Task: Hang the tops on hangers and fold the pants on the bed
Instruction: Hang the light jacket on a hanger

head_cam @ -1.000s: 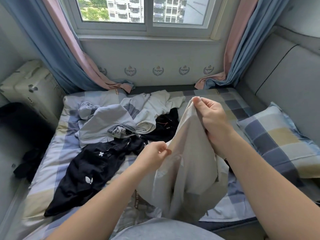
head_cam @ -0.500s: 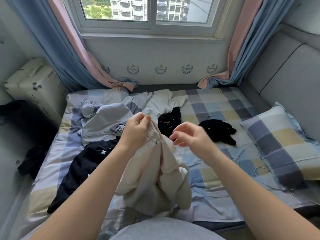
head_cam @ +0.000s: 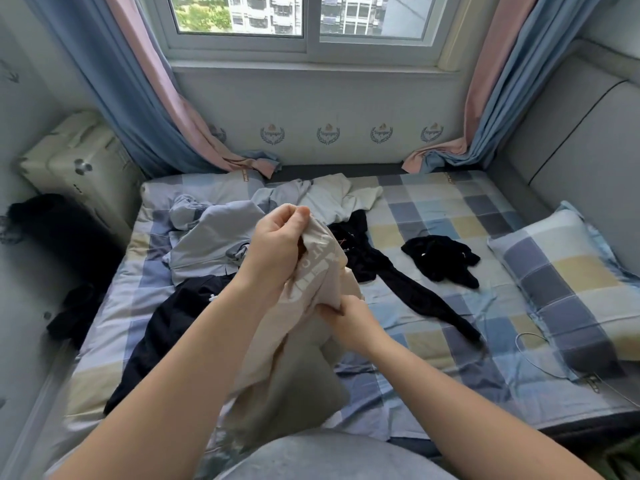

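I hold a beige garment [head_cam: 304, 368] with pale lettering above the near edge of the bed [head_cam: 450, 209]. My left hand [head_cam: 277, 244] grips its upper end, raised over the bed's middle. My right hand [head_cam: 341, 313] pinches a fold lower down, just right of the cloth. The rest of the garment hangs down toward my lap. Behind it lie a light grey top [head_cam: 211, 237], a white top [head_cam: 332, 199], a black garment [head_cam: 162, 327] on the left, black pants [head_cam: 391, 278] in the middle and a small black piece [head_cam: 440, 261] to the right.
A checked pillow [head_cam: 568, 278] sits at the right by the grey padded headboard [head_cam: 581, 147]. A thin wire hanger [head_cam: 554, 362] lies on the sheet near the pillow. A cream suitcase [head_cam: 79, 168] and dark clothes [head_cam: 59, 230] stand left of the bed. Curtains hang beside the window.
My left hand rose with the garment's top end. My right hand, which had let go half a second ago, dropped and took hold of a lower fold.
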Motion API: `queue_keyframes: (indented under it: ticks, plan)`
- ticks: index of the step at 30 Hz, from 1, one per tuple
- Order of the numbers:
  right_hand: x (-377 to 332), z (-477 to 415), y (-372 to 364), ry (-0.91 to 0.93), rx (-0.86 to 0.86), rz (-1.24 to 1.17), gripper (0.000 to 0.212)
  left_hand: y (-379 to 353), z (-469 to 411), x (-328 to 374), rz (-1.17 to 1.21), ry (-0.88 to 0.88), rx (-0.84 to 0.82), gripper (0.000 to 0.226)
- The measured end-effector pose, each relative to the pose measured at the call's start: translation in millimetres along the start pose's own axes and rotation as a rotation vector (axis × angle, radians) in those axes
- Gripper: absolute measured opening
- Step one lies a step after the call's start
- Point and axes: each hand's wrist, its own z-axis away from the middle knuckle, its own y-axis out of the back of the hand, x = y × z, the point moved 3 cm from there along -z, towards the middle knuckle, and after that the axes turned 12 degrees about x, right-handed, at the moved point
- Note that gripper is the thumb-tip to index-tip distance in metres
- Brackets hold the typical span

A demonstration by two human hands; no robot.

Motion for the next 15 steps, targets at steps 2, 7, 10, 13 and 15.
queue_keyframes:
  ticks: [2, 7, 10, 13, 15]
  plan:
    - [12.4, -6.1, 12.8, 0.002, 0.071, 0.028, 0.044, 9.0, -4.4, -1.8, 0.019, 0.035, 0.065, 0.029]
    - [31.1, -22.6, 75.4, -0.012, 0.288, 0.142, 0.043, 29.5, -9.7, -22.4, -0.068, 0.134, 0.220, 0.013]
    - [29.2, -29.4, 109.6, -0.048, 0.388, 0.131, 0.044, 28.8, -7.9, -39.7, -0.187, 0.191, 0.177, 0.009]
    - [21.3, -32.6, 126.3, -0.063, 0.441, 0.045, 0.048, 14.9, 1.2, -53.1, -0.244, 0.254, 0.024, 0.006]
    - [13.8, -31.4, 129.5, -0.064, 0.461, -0.033, 0.049, 5.6, 7.1, -61.1, -0.289, 0.282, -0.073, 0.005]
